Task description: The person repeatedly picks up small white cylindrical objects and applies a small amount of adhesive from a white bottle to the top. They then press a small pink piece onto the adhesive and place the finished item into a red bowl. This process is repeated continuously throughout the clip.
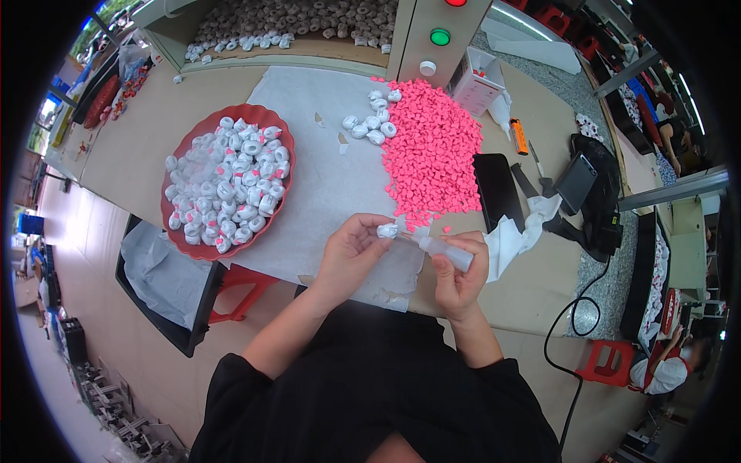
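Between the fingertips of my left hand (pixel 353 251) is a small white rounded piece (pixel 387 231), held over the near part of the paper sheet. My right hand (pixel 461 279) grips a translucent squeeze bottle (pixel 448 253) whose narrow tip points left, at the white piece; whether it touches cannot be made out. Just beyond both hands spreads a large pile of small pink pieces (pixel 432 147). Several loose white pieces (pixel 376 123) lie along the pile's left side. A red scalloped bowl (pixel 289 154) at the left is heaped with white pieces, some showing pink parts.
Right of the pile lie a black phone (pixel 499 189), white cloth (pixel 513 243), an orange item (pixel 519 136) and a dark device (pixel 577 184) with a cable. A post with a green button (pixel 440 37) stands behind, beside a shelf of pieces (pixel 293 46). A black tray (pixel 189 339) sits lower left.
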`<state>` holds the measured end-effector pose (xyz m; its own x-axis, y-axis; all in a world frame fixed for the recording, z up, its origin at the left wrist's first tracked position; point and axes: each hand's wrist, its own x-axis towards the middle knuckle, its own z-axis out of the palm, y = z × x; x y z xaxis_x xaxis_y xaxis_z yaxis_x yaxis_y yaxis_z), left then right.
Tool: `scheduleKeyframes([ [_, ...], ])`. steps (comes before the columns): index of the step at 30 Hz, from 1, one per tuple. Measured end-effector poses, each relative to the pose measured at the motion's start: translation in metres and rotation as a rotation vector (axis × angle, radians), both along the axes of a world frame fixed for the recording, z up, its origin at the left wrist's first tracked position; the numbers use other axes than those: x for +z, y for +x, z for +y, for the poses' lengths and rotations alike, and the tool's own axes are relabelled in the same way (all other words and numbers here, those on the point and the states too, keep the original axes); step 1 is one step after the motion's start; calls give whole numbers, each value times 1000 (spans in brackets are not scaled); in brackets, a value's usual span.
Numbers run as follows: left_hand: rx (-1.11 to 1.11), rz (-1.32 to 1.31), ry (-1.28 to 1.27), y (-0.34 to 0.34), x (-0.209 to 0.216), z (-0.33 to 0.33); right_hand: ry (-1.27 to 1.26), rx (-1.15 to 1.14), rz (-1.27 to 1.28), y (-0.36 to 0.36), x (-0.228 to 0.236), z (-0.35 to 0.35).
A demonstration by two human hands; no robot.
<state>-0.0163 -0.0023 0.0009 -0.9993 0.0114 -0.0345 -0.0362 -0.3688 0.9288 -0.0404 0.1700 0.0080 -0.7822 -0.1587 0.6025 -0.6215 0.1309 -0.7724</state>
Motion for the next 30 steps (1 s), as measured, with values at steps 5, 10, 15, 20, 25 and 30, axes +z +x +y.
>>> scheduleKeyframes([
  [5, -14, -3, 3, 0, 3, 0, -5, 21, -20, 0, -2, 0],
  [10, -16, -8, 5, 0, 0, 0, -6, 34, -20, 0, 0, -1],
  [15, -6, 11, -21, 0, -1, 0, -1, 23, -35, 0, -1, 1],
  [20, -1, 0, 3, 1, 4, 0, 0, 9, -12, -2, -4, 2],
  [25, 1, -8, -2, 0, 2, -1, -45, 2, -24, -1, -3, 1],
  [30, -4, -11, -4, 0, 0, -1, -23, -9, -29, 0, -1, 1],
])
